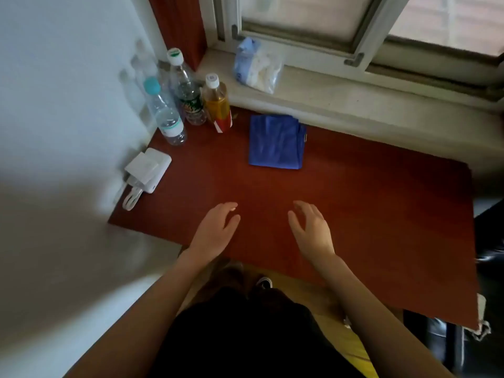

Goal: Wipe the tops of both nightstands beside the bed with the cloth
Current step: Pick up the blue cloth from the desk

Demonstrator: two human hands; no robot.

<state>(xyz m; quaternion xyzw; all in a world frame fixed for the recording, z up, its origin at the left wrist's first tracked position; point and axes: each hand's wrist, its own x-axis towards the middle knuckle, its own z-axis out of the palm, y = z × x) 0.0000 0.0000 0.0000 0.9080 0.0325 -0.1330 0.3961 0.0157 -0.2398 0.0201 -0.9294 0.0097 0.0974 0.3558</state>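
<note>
A folded blue cloth (pixel 276 141) lies flat on the reddish-brown nightstand top (pixel 368 208), toward its far side near the window sill. My left hand (pixel 214 229) and my right hand (pixel 311 227) hover side by side over the near part of the top, palms facing each other, fingers apart. Both hands hold nothing and are well short of the cloth.
Three plastic bottles (pixel 191 99) stand at the far left corner. A white charger block with a coiled cable (pixel 147 167) lies at the left edge by the wall. A plastic bag of white items (pixel 257 65) rests on the window sill. A dark chair (pixel 491 241) is at the right.
</note>
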